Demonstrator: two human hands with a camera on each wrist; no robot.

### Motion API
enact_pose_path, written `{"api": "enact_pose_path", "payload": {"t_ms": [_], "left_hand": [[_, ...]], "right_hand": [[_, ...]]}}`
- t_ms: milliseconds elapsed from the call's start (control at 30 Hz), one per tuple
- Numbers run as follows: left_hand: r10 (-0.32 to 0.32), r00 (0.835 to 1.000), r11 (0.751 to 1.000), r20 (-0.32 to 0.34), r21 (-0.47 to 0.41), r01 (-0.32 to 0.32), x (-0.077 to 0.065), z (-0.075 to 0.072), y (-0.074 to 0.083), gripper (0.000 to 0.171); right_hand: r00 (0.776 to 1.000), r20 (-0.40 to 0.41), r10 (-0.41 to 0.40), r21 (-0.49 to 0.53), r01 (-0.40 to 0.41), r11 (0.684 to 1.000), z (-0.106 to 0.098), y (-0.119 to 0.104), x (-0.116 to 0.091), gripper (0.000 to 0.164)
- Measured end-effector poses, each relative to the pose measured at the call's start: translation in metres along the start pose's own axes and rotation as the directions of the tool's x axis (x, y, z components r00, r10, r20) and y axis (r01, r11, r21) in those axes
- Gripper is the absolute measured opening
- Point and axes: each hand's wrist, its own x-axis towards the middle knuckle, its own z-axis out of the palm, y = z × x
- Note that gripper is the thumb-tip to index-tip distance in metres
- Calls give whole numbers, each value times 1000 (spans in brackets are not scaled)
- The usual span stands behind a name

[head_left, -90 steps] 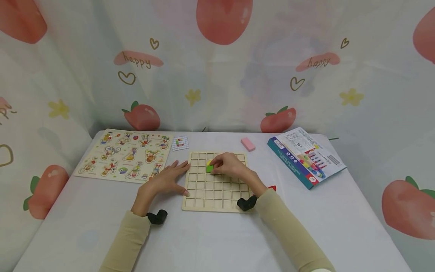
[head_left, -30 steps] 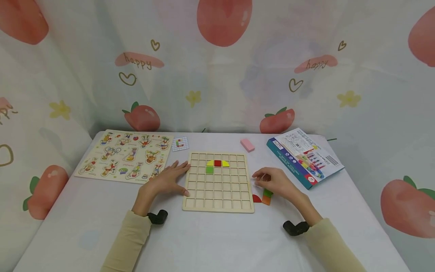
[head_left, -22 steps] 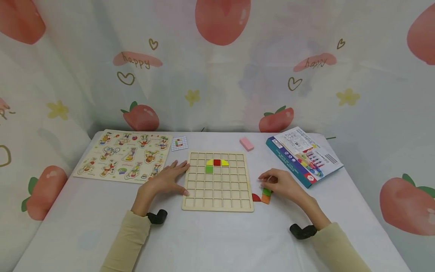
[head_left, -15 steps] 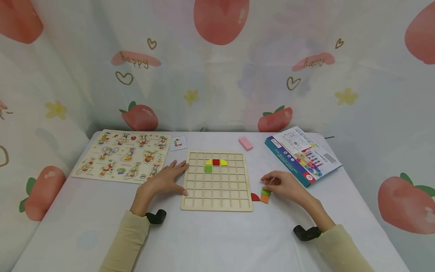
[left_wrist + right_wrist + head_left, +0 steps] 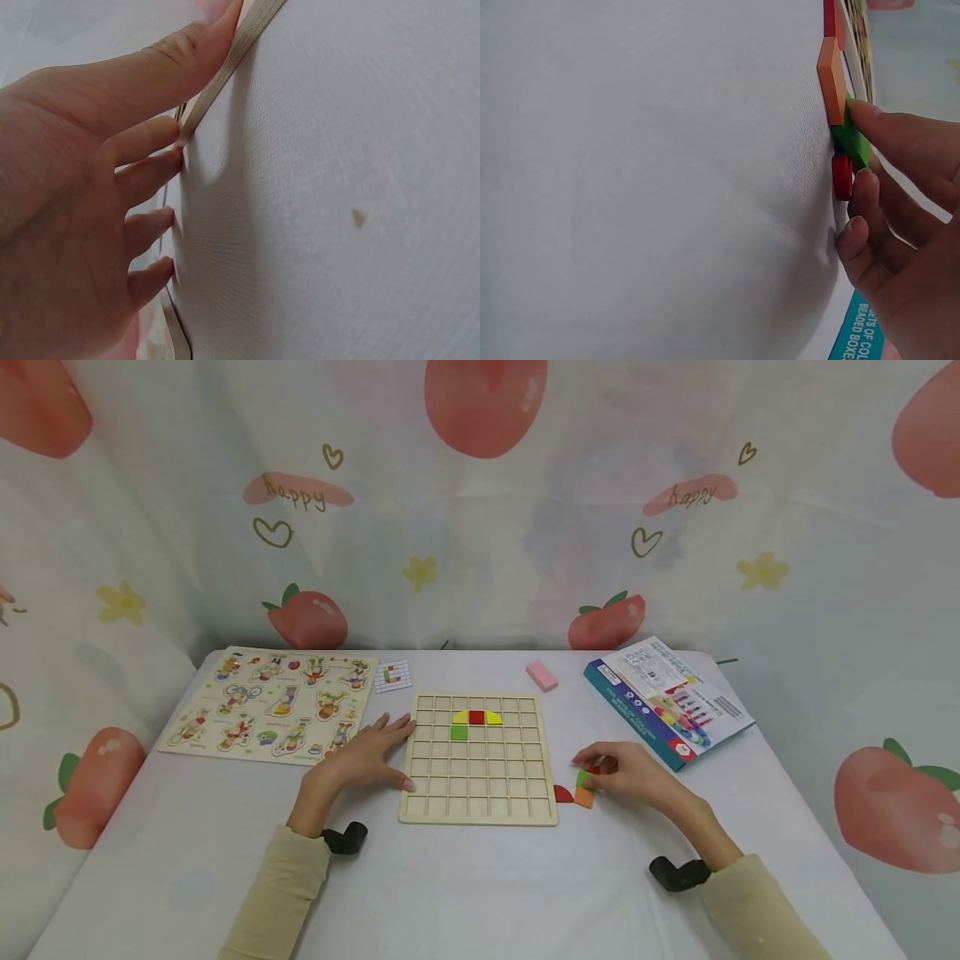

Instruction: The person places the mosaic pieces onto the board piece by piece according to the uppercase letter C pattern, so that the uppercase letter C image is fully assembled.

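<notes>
A wooden grid board lies flat on the table. In its upper cells sit a green square block, a red square block and yellow curved blocks. My left hand rests at the board's left edge, fingers spread and thumb touching the rim. Right of the board, my right hand pinches another green block, tilted between thumb and fingers. Close to it are an orange block, a red curved block and a red piece partly hidden by the hand.
A picture puzzle board lies at the back left, beside a small pattern card. Behind the grid board is a pink block. A flat teal-sided box lies at the back right.
My right hand has left the green block in the grid and moved right to the loose pieces. There it now tilts a second green block. The left hand has stayed put.
</notes>
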Motion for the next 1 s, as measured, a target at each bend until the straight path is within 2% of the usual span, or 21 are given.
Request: {"api": "enact_pose_path", "payload": {"t_ms": [267, 500, 800, 1000], "left_hand": [[-7, 1000, 1000, 2, -9, 7, 2, 4, 1, 104], [-3, 1000, 1000, 2, 1, 3, 1, 2, 0, 104], [2, 1000, 1000, -6, -4, -2, 0, 1, -2, 104], [-1, 1000, 1000, -9, -11, 1, 1, 1, -3, 104]], "right_hand": [[1000, 24, -20, 34, 19, 999, 2, -1, 4, 25], [999, 1, -34, 46, 33, 998, 4, -8, 12, 22], [998, 21, -52, 99, 50, 994, 9, -19, 27, 26], [999, 6, -51, 138, 50, 989, 14, -27, 36, 27]]}}
